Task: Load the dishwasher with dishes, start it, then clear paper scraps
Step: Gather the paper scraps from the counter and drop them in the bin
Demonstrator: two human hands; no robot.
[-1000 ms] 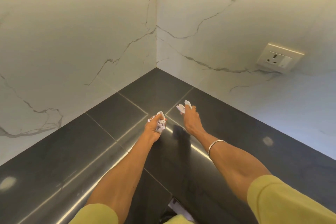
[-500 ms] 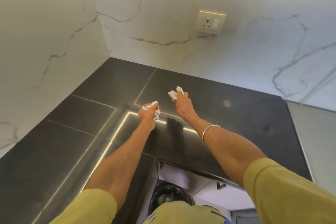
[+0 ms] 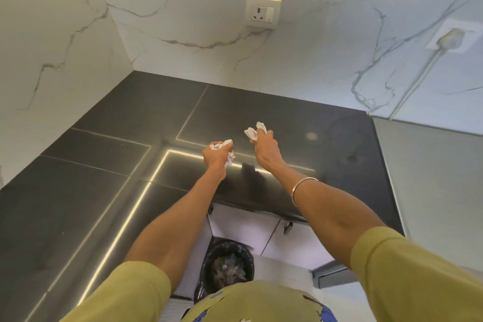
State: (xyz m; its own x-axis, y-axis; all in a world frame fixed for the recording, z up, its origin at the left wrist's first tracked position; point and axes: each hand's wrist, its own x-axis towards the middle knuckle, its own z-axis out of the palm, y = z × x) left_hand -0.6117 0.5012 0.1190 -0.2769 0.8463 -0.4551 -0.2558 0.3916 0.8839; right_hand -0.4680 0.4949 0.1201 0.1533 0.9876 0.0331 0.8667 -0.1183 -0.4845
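White crumpled paper scraps, two lots, both held above the dark stone bench.

Left lot: crumpled scrap clenched in the left hand. The fingers curl round it, and paper shows above the knuckles and bulges out at the thumb side.

Right lot: smaller scraps pinched at the fingertips of the right hand. Two white ends stick up past the fingers, and most of the paper stands outside the grip, not enclosed by it. A ring shows on one finger and a bangle on the wrist.

Position: both lots are out over the bench at arm's length, near each other but apart. The black-lined waste bin, already part full, stands on the floor below the bench edge, close to the body and well back from both hands.

Risks, as judged:
- The right lot is held only at its edge, so a piece could slip free on the way back and land on the bench or floor.
- The bin mouth looks narrow and sits partly under the overhang, so a release made too early or too far forward would miss it.
- Light paper may drift if dropped from a height.
- The bulge of the left lot could shed a fragment if the fingers loosen.
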